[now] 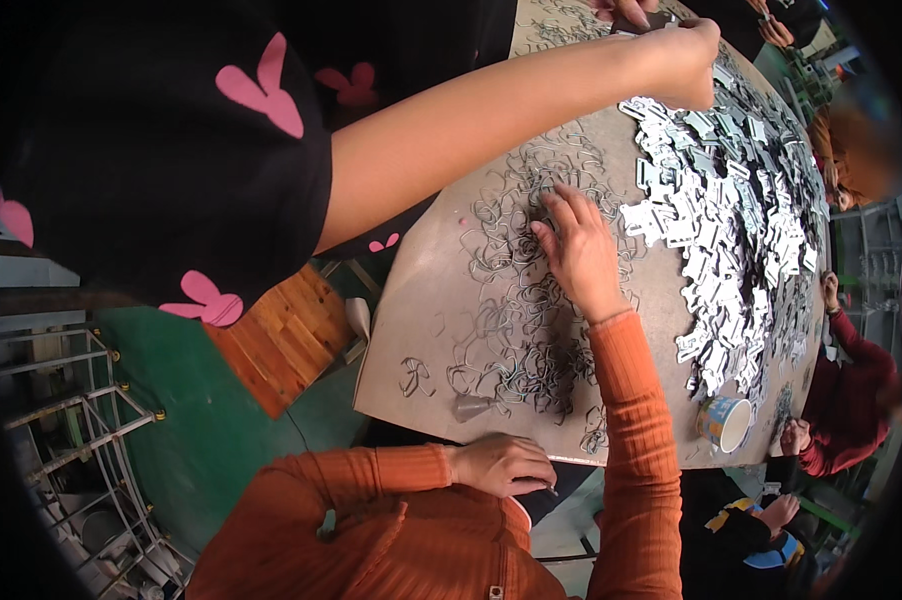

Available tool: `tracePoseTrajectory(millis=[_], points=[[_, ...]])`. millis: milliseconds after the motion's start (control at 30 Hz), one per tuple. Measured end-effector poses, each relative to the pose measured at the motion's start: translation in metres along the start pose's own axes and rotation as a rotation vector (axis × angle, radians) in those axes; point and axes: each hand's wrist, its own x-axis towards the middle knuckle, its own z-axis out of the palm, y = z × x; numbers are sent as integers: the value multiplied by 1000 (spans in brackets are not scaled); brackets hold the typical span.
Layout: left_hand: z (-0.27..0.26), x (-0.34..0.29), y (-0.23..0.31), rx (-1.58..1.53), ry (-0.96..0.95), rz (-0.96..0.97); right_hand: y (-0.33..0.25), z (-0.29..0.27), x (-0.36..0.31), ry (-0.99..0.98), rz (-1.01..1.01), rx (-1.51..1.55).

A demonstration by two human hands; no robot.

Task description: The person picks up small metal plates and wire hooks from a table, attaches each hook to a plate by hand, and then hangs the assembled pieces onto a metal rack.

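Green floor (171,370) lay left of the fingers, beside a brown desk (408,310). Nearest, at the desk's edge, was the left hand (503,466), its fingers curled; a small dark piece (553,490) showed at their tips, though I could not tell whether they gripped it. Just beyond them lay a grey cone-shaped thing (473,407). Farther on, the right hand (583,262) had its fingers bent and loosely spread, with bent wire pieces (516,375) scattered under and around them. Right of those fingers spread a heap of pale flat pieces (721,240), a paper cup (716,418) on its nearer side. Past the fingertips, a co-worker's bare forearm (491,120) reached across; a dark-red sleeve (849,340) showed far right.
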Motion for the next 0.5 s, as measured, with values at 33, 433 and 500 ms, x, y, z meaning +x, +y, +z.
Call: tracePoseTrajectory(millis=[33,433,500], points=[[-1,2,1,-5,-12,4,7,3,-1,61,-19,-78],[2,-3,-5,-44,-20,-14,9,15,15,-63,24,-130],[0,-2,-2,-10,-5,-13,19,20,12,-20,55,-260]])
